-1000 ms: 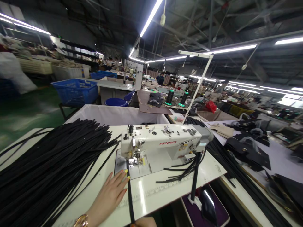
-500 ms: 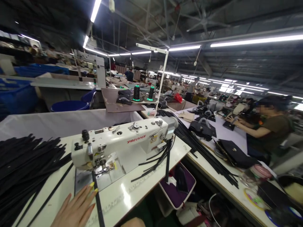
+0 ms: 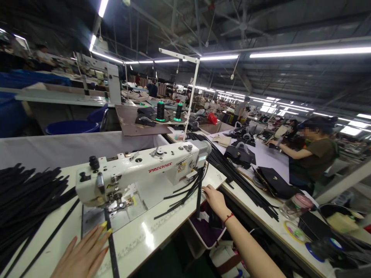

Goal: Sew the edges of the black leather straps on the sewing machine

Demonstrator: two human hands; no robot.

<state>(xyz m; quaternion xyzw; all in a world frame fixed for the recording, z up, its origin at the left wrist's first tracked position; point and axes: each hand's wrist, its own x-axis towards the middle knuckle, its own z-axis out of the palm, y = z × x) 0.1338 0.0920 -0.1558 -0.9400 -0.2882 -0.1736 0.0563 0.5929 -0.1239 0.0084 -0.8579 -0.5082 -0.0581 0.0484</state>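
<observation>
My left hand lies flat on the white sewing table, fingers stretched, with yellow covers on two fingertips. Those fingertips rest beside a narrow black strap that runs under the presser foot of a white sewing machine. My right hand, a red string at its wrist, is at the table's right edge. Its fingers are bunched at a black strap hanging down there; the exact grip is small in view. Several thin black strips lie next to it behind the machine's arm.
A big pile of black straps covers the table's left side. More long strips lie on the right bench with black bags and a clear jar. A purple-lined bin sits below the edge. A co-worker sits at right.
My right hand has come up from the bottom edge to the hanging strap at the machine's right end. My left hand stays by the strap. The view has shifted slightly right.
</observation>
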